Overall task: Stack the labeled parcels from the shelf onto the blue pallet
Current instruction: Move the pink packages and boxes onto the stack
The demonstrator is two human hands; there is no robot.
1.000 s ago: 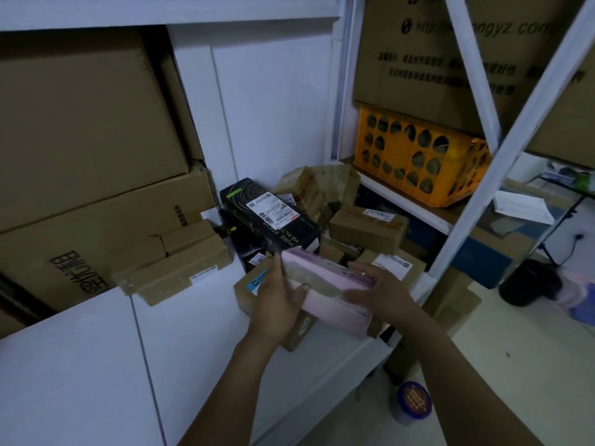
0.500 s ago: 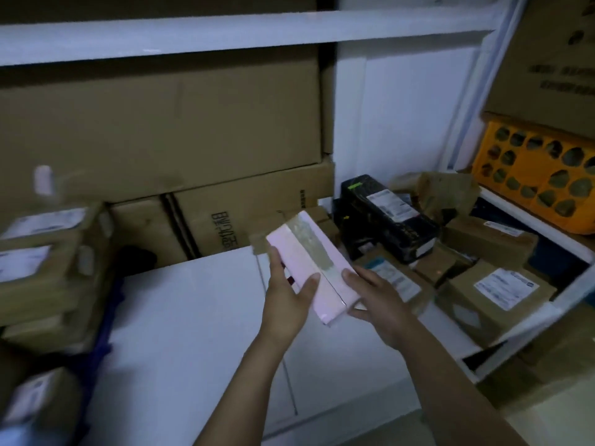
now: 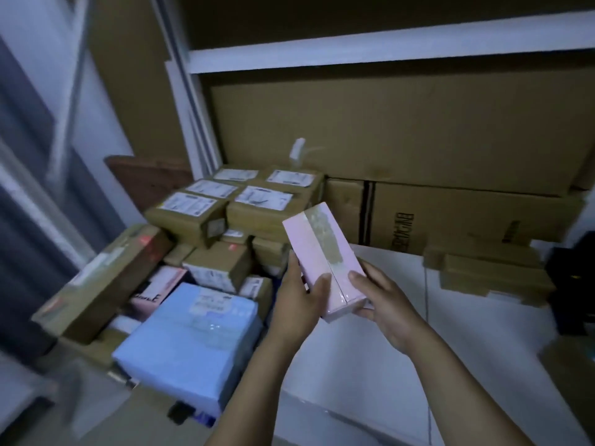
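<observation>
Pink box (image 3: 325, 262) in air btw both hands, over front of white shelf board (image 3: 370, 365), just right of parcel pile (image 3: 225, 214).
Left hand (image 3: 297, 304) grips near left edge, thumb on top face. Right hand (image 3: 383, 304) holds near right corner, thumb on top, fingers under.
Box: slim stiff carton, glossy film wrap, tape strip (image 3: 325, 239) along middle. Prob. light, bit slippery; better take by long edges.
Pile: brown cardboard w/ white labels, pale blue parcel (image 3: 190, 336) in front.

Dim storeroom.
A white shelf (image 3: 386, 48) ran far above big brown cartons (image 3: 402, 133); dark blurred panes (image 3: 19, 220) stood left.
</observation>
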